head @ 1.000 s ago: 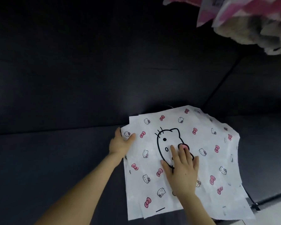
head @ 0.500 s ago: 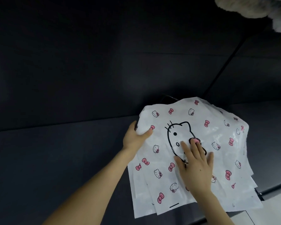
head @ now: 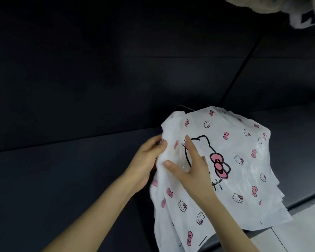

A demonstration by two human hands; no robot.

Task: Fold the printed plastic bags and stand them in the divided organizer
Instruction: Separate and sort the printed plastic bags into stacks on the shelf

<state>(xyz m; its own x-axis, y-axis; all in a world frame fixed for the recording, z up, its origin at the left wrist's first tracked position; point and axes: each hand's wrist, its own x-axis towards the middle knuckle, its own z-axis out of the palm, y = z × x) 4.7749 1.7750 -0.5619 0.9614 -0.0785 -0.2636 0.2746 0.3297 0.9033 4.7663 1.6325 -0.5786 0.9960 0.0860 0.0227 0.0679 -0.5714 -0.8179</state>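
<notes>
A stack of white plastic bags, printed with pink bows and cat faces, lies on a dark sofa seat at centre right. The top bag carries a large black cat outline with a pink bow. My left hand grips the bunched left edge of the stack, fingers curled round it. My right hand lies on the top bag just right of the left hand, fingers spread, thumb reaching toward the bunched edge. No organizer is in view.
The dark sofa backrest fills the upper frame, with a seam running down at the right. A pale fluffy thing sits at the top right corner. Light floor shows at the bottom right, past the seat's front edge.
My left hand has gathered and lifted the left edge of the bags. My right hand slid left off the pink bow toward the left hand. The view shifted up and left.
</notes>
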